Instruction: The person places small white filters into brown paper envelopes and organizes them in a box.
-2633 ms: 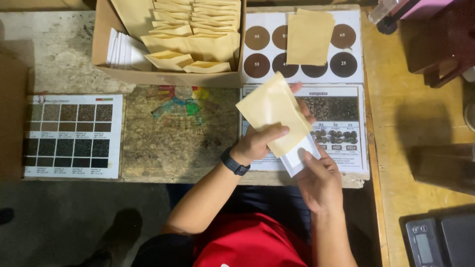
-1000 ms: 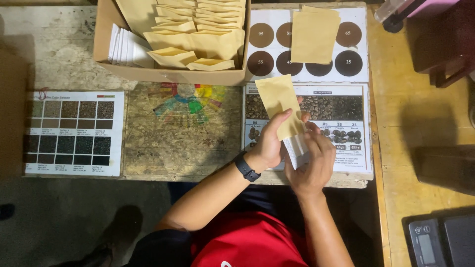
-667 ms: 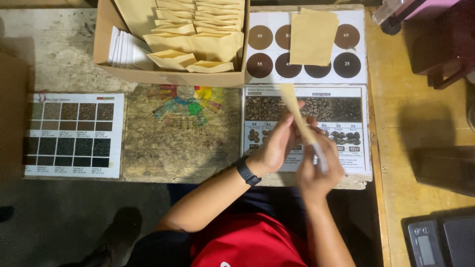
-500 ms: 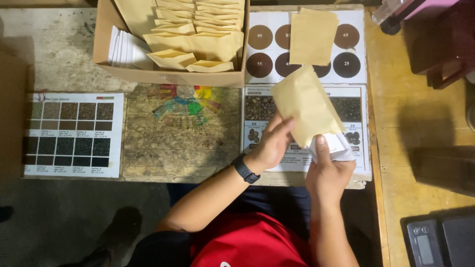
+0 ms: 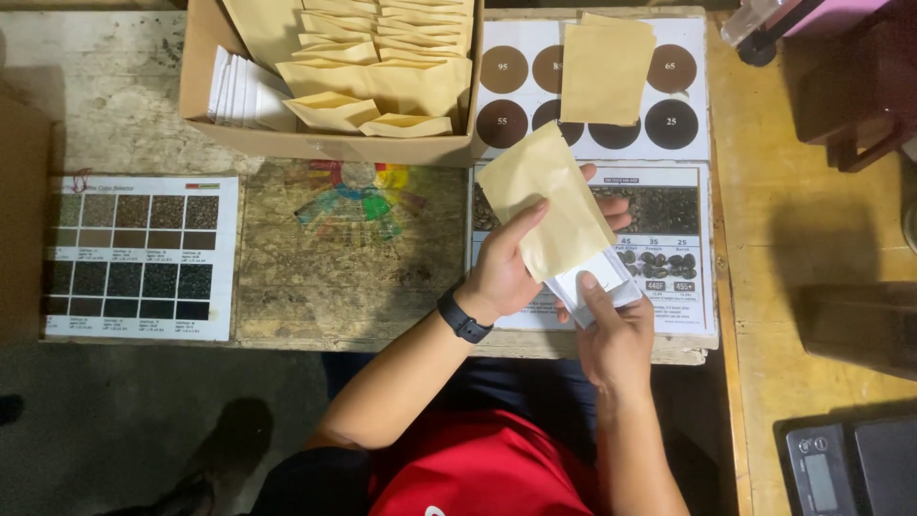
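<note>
Head view: left hand [image 5: 501, 272] has its fingers closed on a tan paper pouch [image 5: 554, 205], held tilted above the tabletop's [image 5: 115, 105] near edge. Right hand [image 5: 616, 330] pinches the pouch's white lower end [image 5: 602, 277]. A cardboard box [image 5: 325, 143] of similar pouches stands at the far edge.
</note>
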